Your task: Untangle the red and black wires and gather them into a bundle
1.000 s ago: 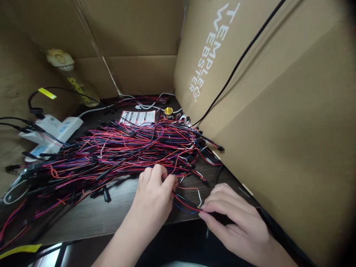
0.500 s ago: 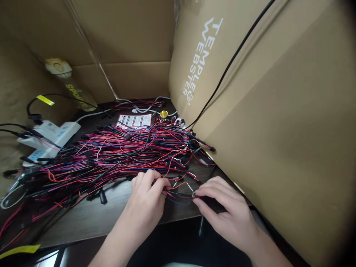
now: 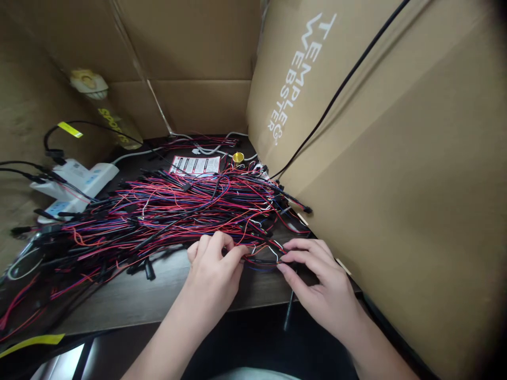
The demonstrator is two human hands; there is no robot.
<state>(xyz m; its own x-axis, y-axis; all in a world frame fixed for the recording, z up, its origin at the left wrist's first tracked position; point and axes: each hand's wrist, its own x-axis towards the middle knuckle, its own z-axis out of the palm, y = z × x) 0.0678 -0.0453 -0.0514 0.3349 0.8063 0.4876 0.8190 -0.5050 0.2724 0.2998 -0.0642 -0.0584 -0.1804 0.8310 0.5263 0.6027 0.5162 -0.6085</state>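
White plastic power strip [image 3: 95, 182], angular, far left of the fingers | tangled heap [image 3: 174, 211] of thin plastic-coated wires, beyond the fingers | left hand [image 3: 217, 269]: thumb and forefinger clamped on small wire bundle [image 3: 259, 261], between hands | right hand [image 3: 322, 279]: thumb and forefinger pinching its end, others slightly apart | matte cardboard box [image 3: 396, 184], right

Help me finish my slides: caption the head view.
Left hand and right hand holding thin wires beside a tangled wire heap on a desk.
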